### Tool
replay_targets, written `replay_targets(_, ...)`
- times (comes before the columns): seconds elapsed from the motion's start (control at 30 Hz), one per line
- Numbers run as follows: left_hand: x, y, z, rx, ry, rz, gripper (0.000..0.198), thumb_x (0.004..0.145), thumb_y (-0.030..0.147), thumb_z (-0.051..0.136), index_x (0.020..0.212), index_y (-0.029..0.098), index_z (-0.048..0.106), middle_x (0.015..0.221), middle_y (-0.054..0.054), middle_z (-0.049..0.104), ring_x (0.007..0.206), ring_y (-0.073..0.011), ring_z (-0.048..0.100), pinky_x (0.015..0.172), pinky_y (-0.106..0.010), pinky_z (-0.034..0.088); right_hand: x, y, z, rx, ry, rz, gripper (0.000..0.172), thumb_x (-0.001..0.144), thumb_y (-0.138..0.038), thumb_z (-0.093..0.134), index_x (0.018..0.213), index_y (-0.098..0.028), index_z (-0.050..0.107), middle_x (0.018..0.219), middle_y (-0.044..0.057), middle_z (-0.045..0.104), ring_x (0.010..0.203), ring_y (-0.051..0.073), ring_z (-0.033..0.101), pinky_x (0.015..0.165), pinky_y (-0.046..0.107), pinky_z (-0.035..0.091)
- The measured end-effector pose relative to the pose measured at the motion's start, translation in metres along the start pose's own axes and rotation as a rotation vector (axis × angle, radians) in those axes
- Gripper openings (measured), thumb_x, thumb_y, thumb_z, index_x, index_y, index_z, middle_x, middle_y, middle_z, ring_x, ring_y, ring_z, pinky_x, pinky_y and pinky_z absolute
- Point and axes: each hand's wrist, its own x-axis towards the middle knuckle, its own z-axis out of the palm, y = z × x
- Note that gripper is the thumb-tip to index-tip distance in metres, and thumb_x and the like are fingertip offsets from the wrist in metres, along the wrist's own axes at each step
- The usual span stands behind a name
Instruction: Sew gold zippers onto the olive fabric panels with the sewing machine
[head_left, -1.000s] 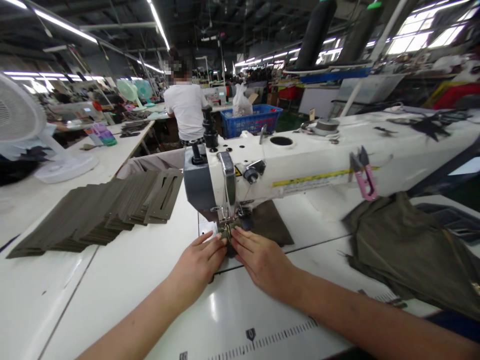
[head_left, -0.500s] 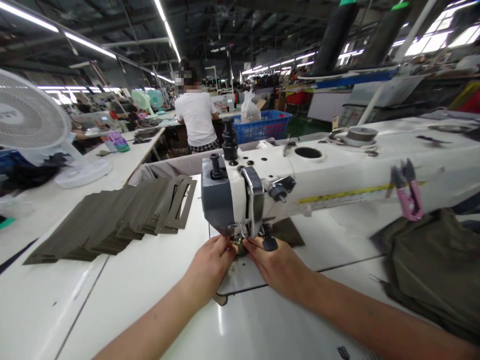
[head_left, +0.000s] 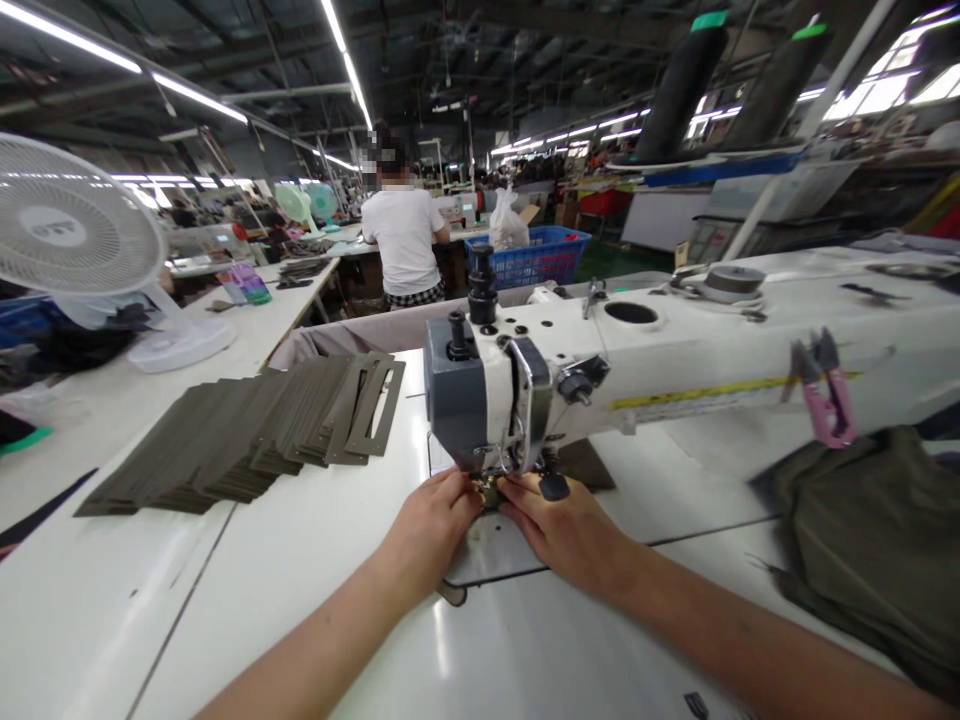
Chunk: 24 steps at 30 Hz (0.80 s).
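The camera is riding on the person's head, looking forward and down; it is facing the sewing machine (head_left: 480, 400) from just behind the left hand (head_left: 431, 530) and right hand (head_left: 562, 525), keeping both close in the lower middle of the frame; its wide view is also reaching far ahead across the factory hall (head_left: 525, 150) toward the ceiling lights (head_left: 195, 85).

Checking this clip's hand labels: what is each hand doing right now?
Left hand: closed, holding a small olive piece.
Right hand: closed, holding the same piece.

Left hand (head_left: 431, 525), right hand (head_left: 562, 522) just apart, palms down.
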Motion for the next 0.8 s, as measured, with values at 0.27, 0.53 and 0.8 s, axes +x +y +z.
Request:
replay_targets(0.27, 0.0, -0.003, 0.0, 0.003, -0.01, 0.015, 0.014, 0.084, 0.008, 0.046, 0.085, 0.011, 0.06, 0.082, -0.008, 0.06, 0.077, -0.0192, 0.057, 0.07, -0.032, 0.052, 0.001, 0.0, 0.002, -0.01, 0.006, -0.008, 0.015, 0.081, -0.011, 0.049, 0.09, -0.014, 0.061, 0.09, 0.01, 0.065, 0.079, 0.022, 0.061, 0.072, 0.033, 0.048)
replay_targets(0.53, -0.001, -0.002, 0.008, 0.014, 0.055, -0.041, 0.01, 0.083, 0.009, 0.05, 0.084, 0.013, 0.059, 0.084, -0.008, 0.06, 0.08, -0.0195, 0.058, 0.07, -0.032, 0.053, 0.0, -0.001, 0.007, -0.011, 0.005, 0.04, 0.016, 0.083, -0.012, 0.046, 0.088, -0.016, 0.061, 0.088, 0.008, 0.065, 0.077, 0.021, 0.061, 0.07, 0.032, 0.048)
replay_targets(0.8, -0.002, -0.006, 0.01, 0.071, 0.107, -0.061, 0.011, 0.083, 0.009, 0.05, 0.08, 0.014, 0.059, 0.082, -0.006, 0.062, 0.077, -0.0175, 0.06, 0.069, -0.03, 0.053, 0.002, 0.007, 0.007, -0.06, 0.031, -0.004, 0.014, 0.083, -0.019, 0.05, 0.093, -0.018, 0.059, 0.092, 0.008, 0.064, 0.084, 0.02, 0.06, 0.075, 0.03, 0.047)
